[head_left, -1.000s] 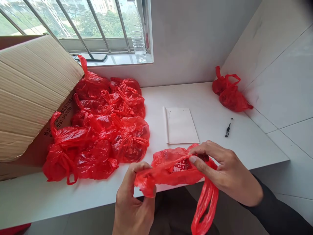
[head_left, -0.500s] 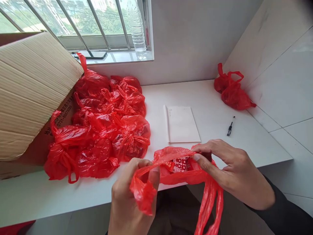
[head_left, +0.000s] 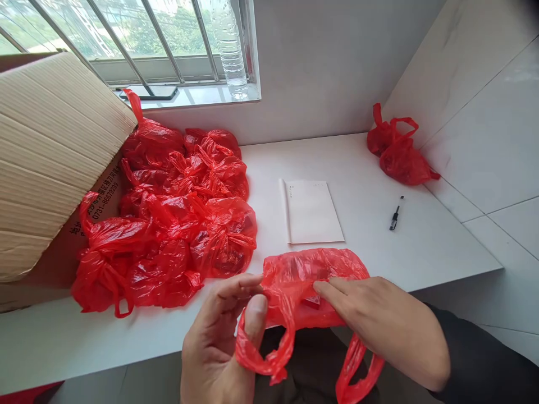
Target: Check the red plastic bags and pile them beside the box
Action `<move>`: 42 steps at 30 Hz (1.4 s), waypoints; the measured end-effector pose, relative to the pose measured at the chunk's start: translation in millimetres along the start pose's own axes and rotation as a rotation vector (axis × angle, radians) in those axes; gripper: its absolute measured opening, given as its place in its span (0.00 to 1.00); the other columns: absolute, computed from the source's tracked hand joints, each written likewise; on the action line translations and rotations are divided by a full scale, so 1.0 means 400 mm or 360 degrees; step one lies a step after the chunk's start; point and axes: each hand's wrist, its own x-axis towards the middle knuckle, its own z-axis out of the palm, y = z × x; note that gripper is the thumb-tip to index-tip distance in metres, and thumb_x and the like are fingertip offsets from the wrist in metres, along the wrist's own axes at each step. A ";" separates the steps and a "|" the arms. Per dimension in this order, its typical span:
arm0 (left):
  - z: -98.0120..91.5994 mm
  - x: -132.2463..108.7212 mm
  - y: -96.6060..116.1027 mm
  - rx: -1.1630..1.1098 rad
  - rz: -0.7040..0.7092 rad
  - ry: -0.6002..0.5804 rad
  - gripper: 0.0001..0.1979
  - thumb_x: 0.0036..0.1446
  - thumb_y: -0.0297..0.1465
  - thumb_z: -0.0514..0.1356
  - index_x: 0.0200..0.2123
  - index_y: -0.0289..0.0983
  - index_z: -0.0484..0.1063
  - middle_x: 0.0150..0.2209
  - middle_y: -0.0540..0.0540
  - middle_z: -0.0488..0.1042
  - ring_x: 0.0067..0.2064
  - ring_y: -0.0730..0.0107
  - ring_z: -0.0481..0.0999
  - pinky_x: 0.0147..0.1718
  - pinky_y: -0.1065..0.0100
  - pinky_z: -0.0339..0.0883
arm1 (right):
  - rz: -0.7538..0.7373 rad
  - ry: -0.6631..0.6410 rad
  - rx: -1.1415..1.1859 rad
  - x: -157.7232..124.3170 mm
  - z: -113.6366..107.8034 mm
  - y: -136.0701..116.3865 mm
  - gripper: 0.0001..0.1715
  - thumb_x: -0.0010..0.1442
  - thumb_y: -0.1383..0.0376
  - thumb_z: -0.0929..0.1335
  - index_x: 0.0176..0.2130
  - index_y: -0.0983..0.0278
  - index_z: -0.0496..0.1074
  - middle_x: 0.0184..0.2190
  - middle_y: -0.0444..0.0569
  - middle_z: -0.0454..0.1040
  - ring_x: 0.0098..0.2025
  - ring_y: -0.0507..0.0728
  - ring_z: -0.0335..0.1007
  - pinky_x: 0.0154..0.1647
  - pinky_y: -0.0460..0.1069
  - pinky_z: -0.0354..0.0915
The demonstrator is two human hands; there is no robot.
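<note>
A red plastic bag (head_left: pixel 311 264) lies at the table's front edge, partly over it, with small red packets showing dimly inside. One of its handle loops is hooked round the thumb of my left hand (head_left: pixel 229 331), whose curled fingers touch the bag's left end. My right hand (head_left: pixel 379 320) reaches across from the right, fingertips pinching the folded bag mouth near the middle. The other handle hangs down below my right wrist. Part of the bag's right end is hidden behind that hand.
Several tied red bags (head_left: pixel 168 224) are heaped at left beside an open cardboard box (head_left: pixel 54 157). A white notebook (head_left: pixel 315 213), a black pen (head_left: pixel 394 217) and more red bags (head_left: pixel 404 160) rest on the white table (head_left: pixel 446 247). A water bottle (head_left: pixel 231 56) stands on the windowsill.
The bag's mouth, spread wide before with the packets showing, is now mostly folded over. My right hand has moved lower with its back turned up. The left handle has slid onto my thumb.
</note>
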 end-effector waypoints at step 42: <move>0.052 0.033 -0.046 -0.0218 -0.0014 -0.0133 0.11 0.63 0.38 0.62 0.45 0.40 0.78 0.42 0.47 0.79 0.43 0.62 0.79 0.43 0.68 0.71 | 0.0407 -0.0076 -0.0211 0.113 0.053 0.013 0.08 0.63 0.65 0.68 0.35 0.67 0.74 0.30 0.54 0.78 0.30 0.61 0.74 0.26 0.51 0.56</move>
